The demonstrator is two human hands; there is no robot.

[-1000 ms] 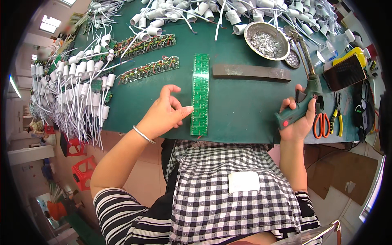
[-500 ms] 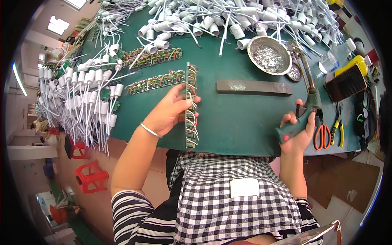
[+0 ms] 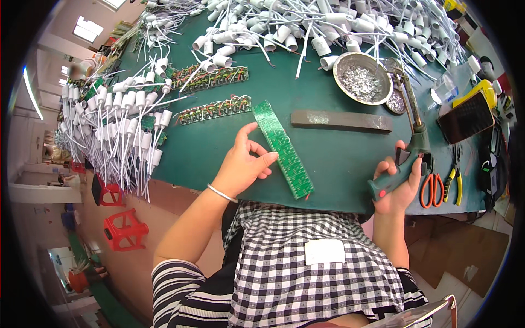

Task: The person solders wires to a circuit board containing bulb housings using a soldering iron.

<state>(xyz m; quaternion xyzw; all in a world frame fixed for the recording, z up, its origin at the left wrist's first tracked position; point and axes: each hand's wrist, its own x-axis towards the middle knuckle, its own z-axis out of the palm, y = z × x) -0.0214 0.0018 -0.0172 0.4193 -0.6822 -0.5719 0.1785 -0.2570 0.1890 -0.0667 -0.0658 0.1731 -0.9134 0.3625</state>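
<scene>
A long, narrow green circuit board (image 3: pixel 283 150) lies at a slant in front of me, its soldered side up; a bit of red wire shows at its near end. Beside its left edge is my left hand (image 3: pixel 243 164), thumb tip at the edge and fingers apart, not wrapped round the board. My right hand (image 3: pixel 395 186) grips the green handle of a soldering gun (image 3: pixel 418 136), whose metal barrel points away toward a round metal bowl (image 3: pixel 362 78) of silvery solder bits. Two more component-filled boards, a nearer one (image 3: pixel 216 109) and a farther one (image 3: pixel 210 78), lie to the left.
A dark bar (image 3: pixel 342 121) lies beyond the board. White cylindrical parts with wires (image 3: pixel 128 117) are heaped left and along the back. On the right are orange-handled scissors (image 3: pixel 432 190), yellow-handled pliers (image 3: pixel 453 177) and a phone (image 3: pixel 465 124). A red stool (image 3: pixel 127 229) stands on the floor.
The board has turned from standing on edge in my left hand to lying green side up, slanting right. My left hand has loosened and moved slightly nearer. The right hand keeps its grip.
</scene>
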